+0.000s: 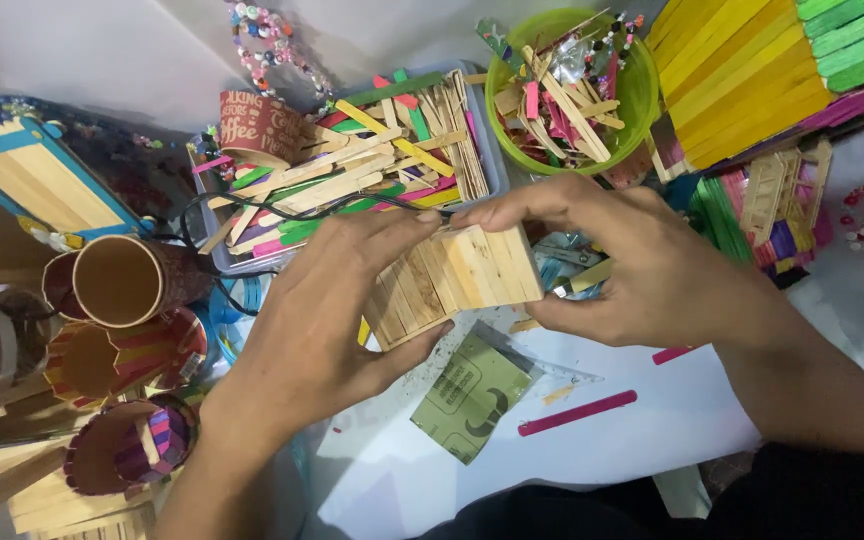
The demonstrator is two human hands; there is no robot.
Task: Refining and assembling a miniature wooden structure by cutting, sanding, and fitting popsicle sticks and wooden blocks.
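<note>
Both hands hold one panel of plain wooden sticks (452, 285) above the white table (652, 420); the left hand (322, 320) cups its lower edge. The right hand (642, 265) pinches the top; I think pressure should be even, so no stick shifts

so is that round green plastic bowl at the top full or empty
Full: the round green plastic bowl is heaped with plain and pink wooden craft sticks, some poking above its rim.

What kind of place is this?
Likely a hobby craft table: both hands hold a plain craft-stick panel, beside a tray of coloured sticks, a green bowl of scraps and stick-built cups.
</note>
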